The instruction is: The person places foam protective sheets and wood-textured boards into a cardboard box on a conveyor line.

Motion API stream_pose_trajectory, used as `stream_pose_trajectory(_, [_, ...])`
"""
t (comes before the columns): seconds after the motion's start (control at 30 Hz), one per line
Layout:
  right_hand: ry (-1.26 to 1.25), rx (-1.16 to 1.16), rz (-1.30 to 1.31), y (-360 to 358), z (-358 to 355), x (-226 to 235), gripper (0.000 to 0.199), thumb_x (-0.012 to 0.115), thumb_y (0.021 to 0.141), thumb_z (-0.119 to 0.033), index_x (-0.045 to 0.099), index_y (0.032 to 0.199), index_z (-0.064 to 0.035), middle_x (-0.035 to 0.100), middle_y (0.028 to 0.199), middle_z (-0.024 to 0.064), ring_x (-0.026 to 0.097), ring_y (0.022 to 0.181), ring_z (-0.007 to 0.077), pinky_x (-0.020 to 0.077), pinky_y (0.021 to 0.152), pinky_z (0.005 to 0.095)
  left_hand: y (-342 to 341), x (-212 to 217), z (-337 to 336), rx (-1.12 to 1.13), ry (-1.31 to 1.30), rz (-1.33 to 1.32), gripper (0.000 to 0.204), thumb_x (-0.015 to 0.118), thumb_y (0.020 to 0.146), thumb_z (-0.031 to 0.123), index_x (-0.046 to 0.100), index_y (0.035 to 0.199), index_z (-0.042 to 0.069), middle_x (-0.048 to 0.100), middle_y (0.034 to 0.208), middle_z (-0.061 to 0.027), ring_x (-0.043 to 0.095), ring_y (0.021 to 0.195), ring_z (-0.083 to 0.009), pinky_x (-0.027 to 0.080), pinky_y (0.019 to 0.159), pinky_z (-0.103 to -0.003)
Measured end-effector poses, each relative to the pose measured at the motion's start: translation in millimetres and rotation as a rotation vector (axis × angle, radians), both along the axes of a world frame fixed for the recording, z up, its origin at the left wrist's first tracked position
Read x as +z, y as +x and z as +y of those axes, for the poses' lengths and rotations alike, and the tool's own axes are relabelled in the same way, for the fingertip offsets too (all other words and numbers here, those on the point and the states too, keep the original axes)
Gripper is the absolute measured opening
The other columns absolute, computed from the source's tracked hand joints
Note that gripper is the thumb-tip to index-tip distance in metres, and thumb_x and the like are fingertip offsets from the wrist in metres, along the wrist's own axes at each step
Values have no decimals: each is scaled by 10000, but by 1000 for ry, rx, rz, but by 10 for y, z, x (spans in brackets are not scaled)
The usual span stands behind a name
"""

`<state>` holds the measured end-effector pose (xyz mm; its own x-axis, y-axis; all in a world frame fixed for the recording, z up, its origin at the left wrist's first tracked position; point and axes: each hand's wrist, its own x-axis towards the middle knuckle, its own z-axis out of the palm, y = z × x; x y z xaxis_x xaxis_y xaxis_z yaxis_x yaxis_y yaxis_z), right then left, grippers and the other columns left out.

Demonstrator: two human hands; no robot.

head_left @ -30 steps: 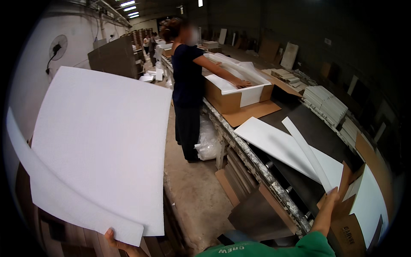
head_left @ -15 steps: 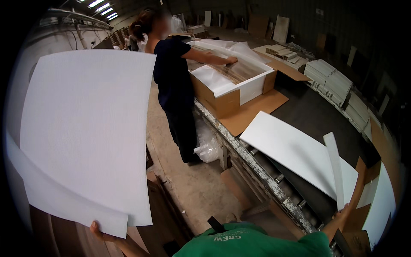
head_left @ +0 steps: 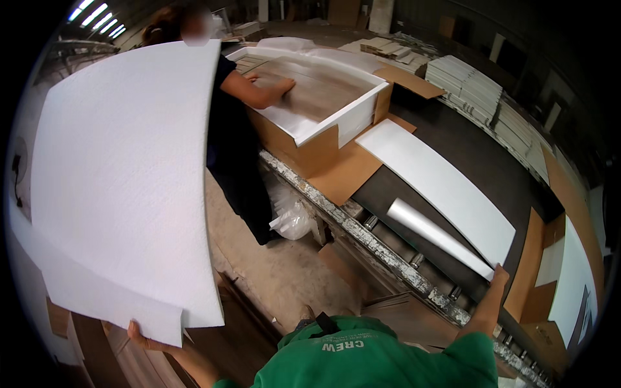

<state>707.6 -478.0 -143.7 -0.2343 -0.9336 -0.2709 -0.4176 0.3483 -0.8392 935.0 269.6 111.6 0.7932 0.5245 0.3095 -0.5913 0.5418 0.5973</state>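
My left hand [head_left: 147,341] grips the lower edge of a large white foam sheet [head_left: 129,174], raised upright at the left and slightly bowed. A narrower white strip [head_left: 110,301] lies along that sheet's lower edge, also at my left fingers. At the right, my right hand [head_left: 497,283] is closed on the near end of a long white foam strip [head_left: 440,238]. This strip slants over the roller conveyor, beside a flat white foam panel [head_left: 446,187] lying on the dark surface.
Across the conveyor's far part stands an open cardboard box [head_left: 297,155] lined with white foam, where a co-worker's hands [head_left: 278,89] rest on a brown panel [head_left: 317,84]. Another open carton [head_left: 533,271] is at the right. A plastic bag [head_left: 291,220] hangs by the conveyor frame [head_left: 323,200].
The foam strip in my right hand has swung from nearly upright to a low leftward slant. The large sheet has shifted slightly. The co-worker leans further over the box.
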Motion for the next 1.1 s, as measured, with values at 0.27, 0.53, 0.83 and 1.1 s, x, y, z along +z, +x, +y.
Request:
stream_pose_trajectory(0.27, [-245,101,606,125,537,511,441,499,750,-341,552,854,85,564,830,215,539,757,339,408,693,381,17,-129,498,0,-12,13,538,473,677,257,347,1135,4,411,1076,-124,410,988,-239,366,820,-371])
stream_pose_trajectory(0.53, [-140,561,-253,1461,1854,469,364,479,798,-340,539,616,-31,502,547,45,452,499,131,359,486,276,-20,-198,462,116,16,33,558,479,675,278,345,1132,-13,418,1066,-137,424,972,-236,380,792,-355])
stream_pose_trajectory(0.83, [-136,1488,271,1549,2910,109,350,497,775,-370,609,674,-55,544,521,86,530,506,172,420,510,304,-88,-410,749,93,-154,4,497,482,691,260,385,1095,-12,434,1056,-121,434,962,-228,382,785,-335])
stream_pose_trajectory(1.1, [69,1976,117,1301,3664,504,311,380,833,-325,512,1040,-135,544,975,135,520,894,288,403,756,343,24,-465,951,90,-86,6,495,481,706,240,373,1110,-24,436,1075,-137,436,963,-243,368,811,-353])
